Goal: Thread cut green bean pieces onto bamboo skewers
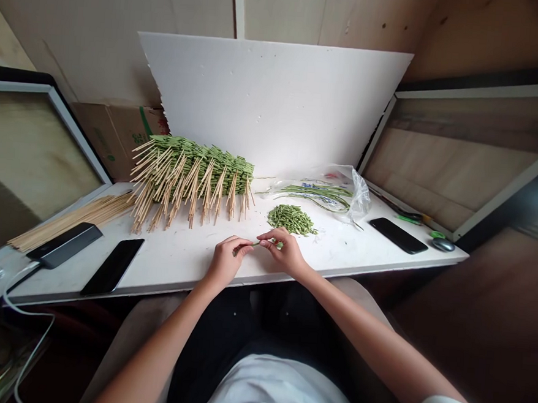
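My left hand [227, 260] and my right hand [284, 250] meet over the front of the white table [172, 262]. Both pinch a thin skewer with green bean pieces [262, 243] held between them. Just behind my right hand lies a small heap of cut green bean pieces [292, 219]. A long stack of finished bean skewers [192, 181] lies further back to the left, sticks pointing toward me.
A pile of bare bamboo sticks [72, 217] lies at the left beside a dark power bank [66, 244] and a black phone [113, 265]. A plastic bag of long beans [327, 192], another phone [398, 235] and a mouse [443, 244] sit at the right. A white foam board [271, 97] stands behind.
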Demonstrator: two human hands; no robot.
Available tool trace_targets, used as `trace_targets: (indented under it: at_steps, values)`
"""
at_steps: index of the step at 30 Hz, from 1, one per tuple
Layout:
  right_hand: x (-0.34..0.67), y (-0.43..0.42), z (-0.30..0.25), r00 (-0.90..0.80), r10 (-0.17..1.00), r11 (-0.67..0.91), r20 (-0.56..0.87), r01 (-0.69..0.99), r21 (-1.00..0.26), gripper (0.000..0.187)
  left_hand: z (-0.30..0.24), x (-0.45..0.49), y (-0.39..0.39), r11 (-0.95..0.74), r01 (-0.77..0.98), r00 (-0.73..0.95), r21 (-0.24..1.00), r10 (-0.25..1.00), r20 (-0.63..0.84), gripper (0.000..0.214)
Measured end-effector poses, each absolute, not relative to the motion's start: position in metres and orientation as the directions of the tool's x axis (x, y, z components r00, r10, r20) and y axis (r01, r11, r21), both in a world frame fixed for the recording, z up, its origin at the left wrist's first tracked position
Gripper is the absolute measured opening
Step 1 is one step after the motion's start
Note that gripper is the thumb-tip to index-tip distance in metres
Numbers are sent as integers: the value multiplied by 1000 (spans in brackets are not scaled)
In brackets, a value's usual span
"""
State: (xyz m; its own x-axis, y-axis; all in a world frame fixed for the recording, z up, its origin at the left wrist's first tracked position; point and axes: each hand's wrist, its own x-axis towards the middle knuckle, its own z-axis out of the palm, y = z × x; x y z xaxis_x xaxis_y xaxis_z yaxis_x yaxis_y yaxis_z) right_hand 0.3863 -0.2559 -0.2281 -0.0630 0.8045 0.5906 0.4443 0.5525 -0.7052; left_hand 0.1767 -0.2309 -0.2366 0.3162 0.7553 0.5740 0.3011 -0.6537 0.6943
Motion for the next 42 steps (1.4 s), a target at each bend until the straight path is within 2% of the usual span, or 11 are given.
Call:
trace_targets:
  at_steps: [5,9,12,17,23,25,27,31,33,38,42]
  values:
    - [384,-264,-223,-156,763,618,628,464,-635,14,-231,177,-237,-702,321,348,636,712,610,9]
    - [380,-271,-219,-139,738,639,661,461,-616,11,-230,182,-242,-697,286,387,657,712,586,10]
    - [377,-275,-219,-108,754,628,649,410,-661,11,-231,185,-245,-669,219,410,710,723,555,13]
    - [376,-275,-226,-100,834,549,543,267,-792,14,-233,187,-248,-620,111,428,776,735,526,21]
    - [376,-271,-231,-127,855,517,503,148,-843,29,-231,186,-245,-543,14,472,840,744,473,23]
    - [379,-270,-227,-85,849,527,522,210,-823,29,-232,186,-244,-494,0,470,869,767,436,22]
    - [386,-267,-222,-34,827,537,562,349,-768,25,-233,186,-243,-443,4,451,896,801,394,22]
    - [408,-256,-224,-36,772,474,635,699,-536,14,-239,183,-238,-430,59,412,901,833,370,29]
    - [417,-250,-231,-47,760,425,648,790,-441,9,-241,181,-236,-491,122,381,862,826,416,30]
    - [428,-243,-243,-66,762,409,644,820,-401,9,-243,181,-232,-608,231,326,760,784,528,32]
    - [426,-246,-237,-72,763,425,642,804,-415,18,-246,183,-233,-505,180,306,844,844,440,30]
